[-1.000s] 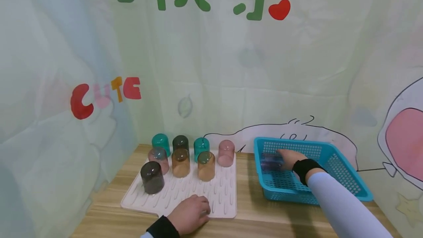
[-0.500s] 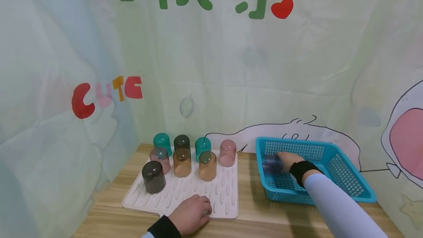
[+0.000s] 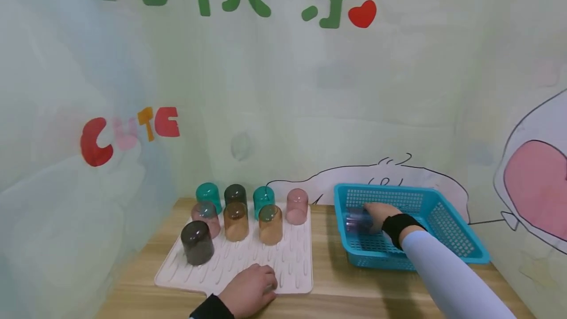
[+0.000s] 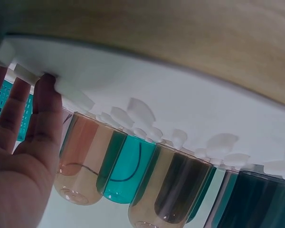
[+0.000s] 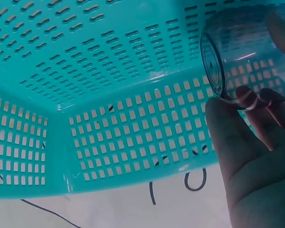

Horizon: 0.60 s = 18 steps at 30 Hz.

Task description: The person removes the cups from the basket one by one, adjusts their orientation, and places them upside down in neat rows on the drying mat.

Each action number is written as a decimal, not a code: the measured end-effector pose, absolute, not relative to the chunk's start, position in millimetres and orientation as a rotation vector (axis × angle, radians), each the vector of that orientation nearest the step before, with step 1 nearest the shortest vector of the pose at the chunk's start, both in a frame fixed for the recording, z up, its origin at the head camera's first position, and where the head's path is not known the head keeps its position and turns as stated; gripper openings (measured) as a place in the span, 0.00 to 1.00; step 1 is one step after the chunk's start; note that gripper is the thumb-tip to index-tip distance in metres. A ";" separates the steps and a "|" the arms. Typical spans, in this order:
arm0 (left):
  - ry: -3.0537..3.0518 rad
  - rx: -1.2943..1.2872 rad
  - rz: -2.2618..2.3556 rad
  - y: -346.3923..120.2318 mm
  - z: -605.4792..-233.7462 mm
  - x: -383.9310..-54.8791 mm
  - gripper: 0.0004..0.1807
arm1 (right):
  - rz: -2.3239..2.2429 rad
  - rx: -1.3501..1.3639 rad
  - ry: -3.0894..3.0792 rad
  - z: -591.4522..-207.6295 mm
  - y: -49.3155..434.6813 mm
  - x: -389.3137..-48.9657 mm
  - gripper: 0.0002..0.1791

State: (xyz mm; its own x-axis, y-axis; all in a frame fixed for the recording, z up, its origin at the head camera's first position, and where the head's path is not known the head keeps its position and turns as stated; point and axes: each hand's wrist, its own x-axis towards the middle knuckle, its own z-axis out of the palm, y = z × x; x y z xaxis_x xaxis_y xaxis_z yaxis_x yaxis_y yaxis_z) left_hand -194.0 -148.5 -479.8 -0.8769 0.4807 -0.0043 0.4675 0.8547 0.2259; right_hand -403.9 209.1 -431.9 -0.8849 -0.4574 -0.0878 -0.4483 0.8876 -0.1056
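Note:
In the head view my right hand (image 3: 382, 214) is inside the blue plastic basket (image 3: 447, 210), at its left end. It grips a transparent bluish-purple cup (image 3: 358, 220) that lies on its side. The right wrist view has the thumb on one side of this cup (image 5: 247, 52) and the fingers on the other. My left hand (image 3: 250, 289) rests on the front edge of a white ridged draining mat (image 3: 239, 265), holding nothing. Several tinted cups stand upside down on the mat, among them a dark grey cup (image 3: 197, 242) and an amber cup (image 3: 270, 225).
Also on the mat are a pink cup (image 3: 297, 207) at the right back and a teal cup (image 3: 208, 197) at the left back. Mat and basket share a wooden table (image 3: 325, 255), with a strip of wood between them. A printed curtain (image 3: 283, 87) hangs close behind.
The head view has shifted slightly, so everything sits a little farther left in it. Both hands keep nearly the same places, the right one still at the cup in the basket.

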 end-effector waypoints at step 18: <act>2.947 0.811 0.408 -146.6 -483.3 -201.3 0.07 | -0.278 -0.642 2.991 -399.9 225.1 -387.6 0.37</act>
State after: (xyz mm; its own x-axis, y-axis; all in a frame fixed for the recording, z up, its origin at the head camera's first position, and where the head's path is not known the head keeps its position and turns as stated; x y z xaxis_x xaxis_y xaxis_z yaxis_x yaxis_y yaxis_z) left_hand -201.3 -146.6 -483.3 -0.8600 0.5100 0.0139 0.4946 0.8267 0.2681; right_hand -387.6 225.1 -399.9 -0.9102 -0.4131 -0.0297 -0.4005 0.8962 -0.1908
